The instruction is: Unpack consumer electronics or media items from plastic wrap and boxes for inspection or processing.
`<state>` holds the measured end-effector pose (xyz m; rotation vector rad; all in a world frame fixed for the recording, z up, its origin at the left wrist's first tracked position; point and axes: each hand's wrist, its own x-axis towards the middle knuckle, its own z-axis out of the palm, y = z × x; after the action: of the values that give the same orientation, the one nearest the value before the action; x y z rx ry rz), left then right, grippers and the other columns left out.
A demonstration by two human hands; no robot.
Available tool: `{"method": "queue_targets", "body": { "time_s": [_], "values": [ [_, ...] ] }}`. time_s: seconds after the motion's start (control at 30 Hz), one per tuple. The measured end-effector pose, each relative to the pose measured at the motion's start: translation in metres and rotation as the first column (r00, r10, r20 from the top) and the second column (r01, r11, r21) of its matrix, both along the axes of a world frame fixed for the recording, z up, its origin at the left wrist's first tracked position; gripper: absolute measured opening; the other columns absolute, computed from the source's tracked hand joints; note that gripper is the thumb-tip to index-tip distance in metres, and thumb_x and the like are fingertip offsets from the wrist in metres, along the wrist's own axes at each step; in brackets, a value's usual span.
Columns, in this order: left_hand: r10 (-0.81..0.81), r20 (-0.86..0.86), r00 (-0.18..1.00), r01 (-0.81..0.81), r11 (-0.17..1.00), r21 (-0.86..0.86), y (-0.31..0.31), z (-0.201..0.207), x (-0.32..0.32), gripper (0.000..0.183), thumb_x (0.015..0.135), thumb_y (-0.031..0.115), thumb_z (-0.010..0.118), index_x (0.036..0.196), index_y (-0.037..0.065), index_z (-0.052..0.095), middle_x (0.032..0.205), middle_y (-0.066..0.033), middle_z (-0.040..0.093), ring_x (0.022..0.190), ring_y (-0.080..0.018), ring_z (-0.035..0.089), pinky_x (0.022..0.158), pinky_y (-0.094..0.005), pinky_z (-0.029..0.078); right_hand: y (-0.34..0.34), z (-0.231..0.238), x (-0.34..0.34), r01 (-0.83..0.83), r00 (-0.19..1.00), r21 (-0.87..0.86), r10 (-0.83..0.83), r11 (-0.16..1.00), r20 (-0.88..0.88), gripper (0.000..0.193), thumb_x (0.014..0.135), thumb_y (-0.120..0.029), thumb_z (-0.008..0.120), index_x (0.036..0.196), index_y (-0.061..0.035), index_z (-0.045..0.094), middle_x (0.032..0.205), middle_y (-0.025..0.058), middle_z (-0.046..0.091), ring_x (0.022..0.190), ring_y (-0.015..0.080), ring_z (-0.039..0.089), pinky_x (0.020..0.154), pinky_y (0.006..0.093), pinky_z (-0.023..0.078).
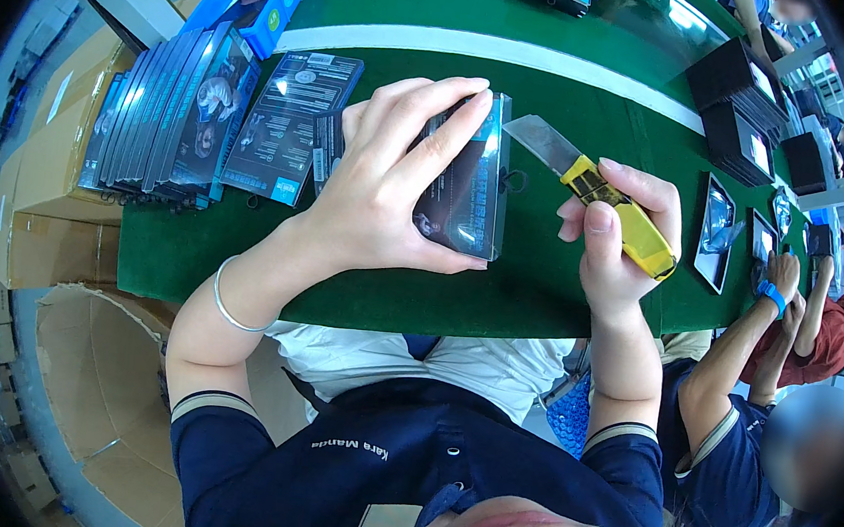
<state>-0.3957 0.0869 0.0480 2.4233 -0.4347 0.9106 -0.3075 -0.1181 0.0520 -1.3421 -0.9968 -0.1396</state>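
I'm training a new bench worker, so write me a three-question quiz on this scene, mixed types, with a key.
1. Multiple choice: What does the right hand hold?
a) a roll of tape
b) a yellow utility knife
c) a pair of scissors

2. True or false: The knife's blade is extended.

3. Fill in the gap: The left hand grips a dark box, and the row of boxes standing on edge is to that hand's ____.

Key: 1. b; 2. True; 3. left.
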Motion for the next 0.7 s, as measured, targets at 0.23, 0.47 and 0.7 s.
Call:
{"method": "queue_targets", "body": {
  "time_s": [0.23,0.47,0.7],
  "values": [
    [0.006,-0.007,1.000,-0.006,1.000,0.004,-0.001,-0.002,0.001,0.105,0.043,0.039,0.085,0.134,0.003,0.046,0.133,-0.0114,0.045,0.114,-0.0309,0.045,0.093,-0.0453,0.030,0.001,0.003,-0.001,0.015,0.998,-0.012,-0.016,1.000,-0.055,0.024,0.086,-0.008,0.065,0.105,0.0037,0.056,0.089,0.0143,0.065,0.068,0.0131,0.066,0.054,0.0208,0.052],
    [0.036,-0.053,0.998,-0.033,0.998,0.053,-0.001,-0.008,0.006,0.103,0.045,0.039,0.085,0.134,0.003,0.046,0.132,-0.0099,0.045,0.115,-0.0294,0.044,0.095,-0.0466,0.027,0.006,0.006,0.002,0.027,0.970,-0.059,-0.040,0.998,-0.239,0.015,0.089,-0.007,0.060,0.101,0.0023,0.058,0.077,0.0093,0.064,0.059,0.0082,0.060,0.050,0.0182,0.046],
    [0.057,-0.062,0.996,-0.054,0.998,0.045,0.002,-0.013,0.012,0.104,0.045,0.040,0.085,0.135,0.006,0.045,0.132,-0.0097,0.043,0.119,-0.0298,0.042,0.098,-0.0477,0.026,0.014,-0.002,0.006,0.002,0.945,-0.020,-0.008,1.000,-0.327,0.016,0.091,-0.010,0.059,0.103,0.0009,0.057,0.078,0.0091,0.063,0.056,0.0078,0.056,0.052,0.0195,0.045]
  ]
}}
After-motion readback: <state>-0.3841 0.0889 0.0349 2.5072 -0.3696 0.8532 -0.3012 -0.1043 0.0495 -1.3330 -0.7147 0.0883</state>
